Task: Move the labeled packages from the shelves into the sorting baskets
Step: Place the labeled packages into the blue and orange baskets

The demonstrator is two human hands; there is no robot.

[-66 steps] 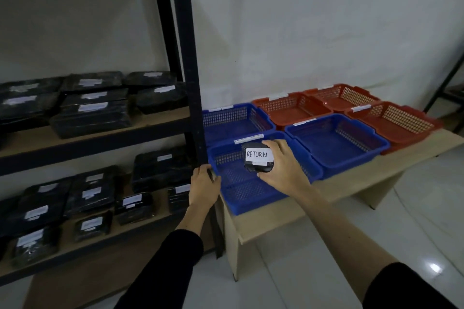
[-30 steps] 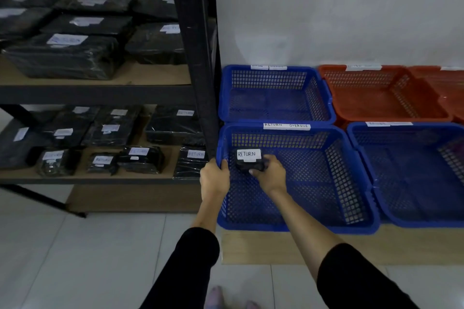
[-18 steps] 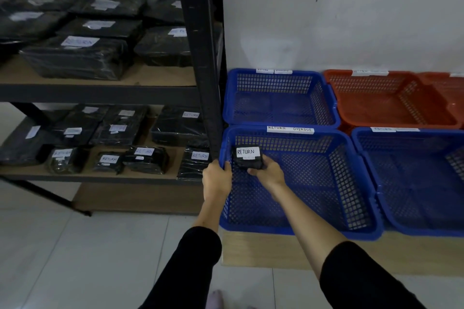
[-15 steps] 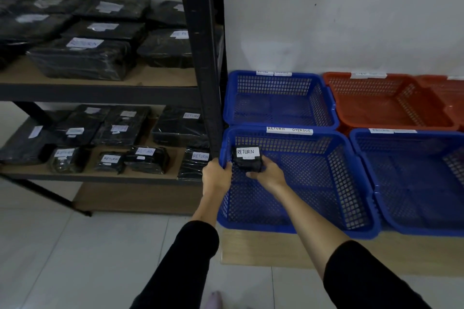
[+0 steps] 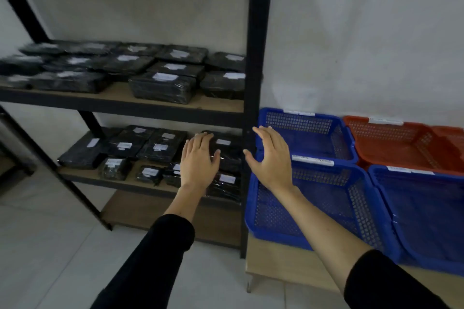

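Over the lower shelf's right end, both hands, left hand [image 5: 199,163] and right hand [image 5: 272,158], spread wide and hold nothing, so reaching blind could knock the black plastic-wrapped labelled package [image 5: 227,148] against the black metal upright [image 5: 253,83].

Two bare forearms reach into view, each with a black sleeve pushed up toward the elbow. The left hand [image 5: 199,162] and the right hand [image 5: 272,158] wear no gloves, rings, watch or bands. The sleeves look plain, without visible markings.
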